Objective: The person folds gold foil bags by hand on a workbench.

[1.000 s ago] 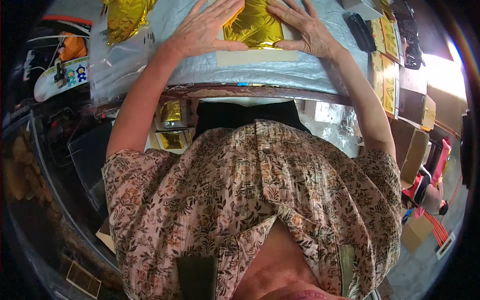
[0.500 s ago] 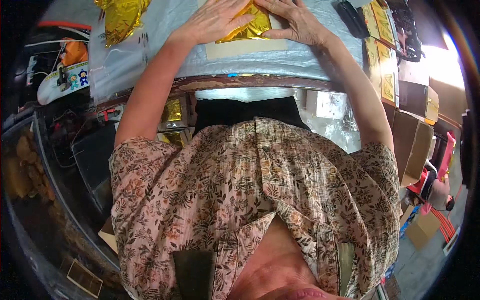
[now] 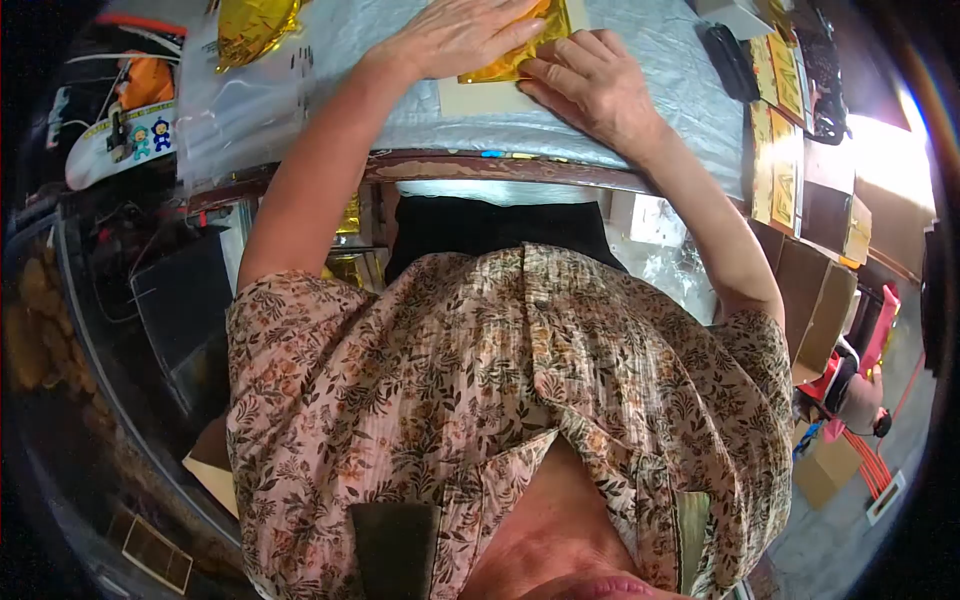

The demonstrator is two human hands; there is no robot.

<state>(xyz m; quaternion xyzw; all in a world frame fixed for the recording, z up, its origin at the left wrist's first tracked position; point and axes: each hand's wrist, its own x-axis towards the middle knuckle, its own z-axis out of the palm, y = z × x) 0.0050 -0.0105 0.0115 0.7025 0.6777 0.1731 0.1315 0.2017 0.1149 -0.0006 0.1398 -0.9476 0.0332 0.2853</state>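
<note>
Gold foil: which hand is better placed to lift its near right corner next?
Probably the right hand: its thumb and bent fingers are at that corner of the gold foil, over the pale card. The left hand lies flat across the foil, seemingly better suited to steadying it.

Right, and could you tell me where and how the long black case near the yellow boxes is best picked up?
Probably across its middle, with the right hand coming from above and its left. The black case is long and narrow, lying lengthwise away from the wearer, and the yellow boxes crowd its right side.
</note>
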